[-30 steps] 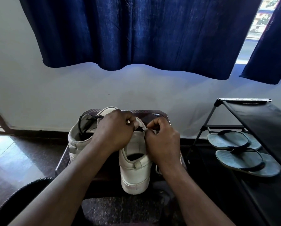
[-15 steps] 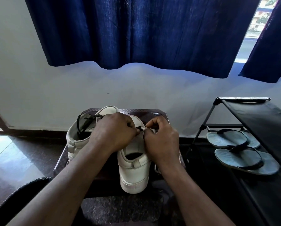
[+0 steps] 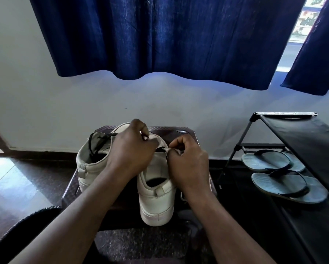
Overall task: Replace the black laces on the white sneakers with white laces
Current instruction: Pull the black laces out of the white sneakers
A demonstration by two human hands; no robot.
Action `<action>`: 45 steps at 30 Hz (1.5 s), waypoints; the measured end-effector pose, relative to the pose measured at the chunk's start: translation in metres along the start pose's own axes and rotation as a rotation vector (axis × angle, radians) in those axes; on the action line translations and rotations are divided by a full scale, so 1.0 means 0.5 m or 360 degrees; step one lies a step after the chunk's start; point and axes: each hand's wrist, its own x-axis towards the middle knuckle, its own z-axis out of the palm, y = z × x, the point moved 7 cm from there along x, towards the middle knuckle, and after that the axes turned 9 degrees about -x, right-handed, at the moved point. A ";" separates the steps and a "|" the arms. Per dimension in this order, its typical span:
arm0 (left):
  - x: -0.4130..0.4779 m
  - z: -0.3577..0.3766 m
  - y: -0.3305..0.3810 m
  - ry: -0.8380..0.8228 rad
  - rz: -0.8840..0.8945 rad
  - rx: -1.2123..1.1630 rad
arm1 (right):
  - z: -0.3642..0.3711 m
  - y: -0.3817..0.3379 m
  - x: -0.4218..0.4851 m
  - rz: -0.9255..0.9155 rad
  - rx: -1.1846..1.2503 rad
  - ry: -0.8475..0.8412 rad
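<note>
right hand [image 3: 188, 161] pinches a white lace [image 3: 167, 149] at its fingertips, likely feeding an eyelet; left hand [image 3: 133, 148], fingers curled, steadies the near sneaker [image 3: 157, 199], grasp unclear.

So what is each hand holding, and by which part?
Right hand pinches the white lace over the sneaker; where along it is hidden. Left hand pinches something; cannot tell what.
</note>
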 end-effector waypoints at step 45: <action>-0.055 -0.013 0.029 0.0004 0.0405 0.1222 | -0.003 -0.053 0.009 -0.0374 -0.0290 -0.0336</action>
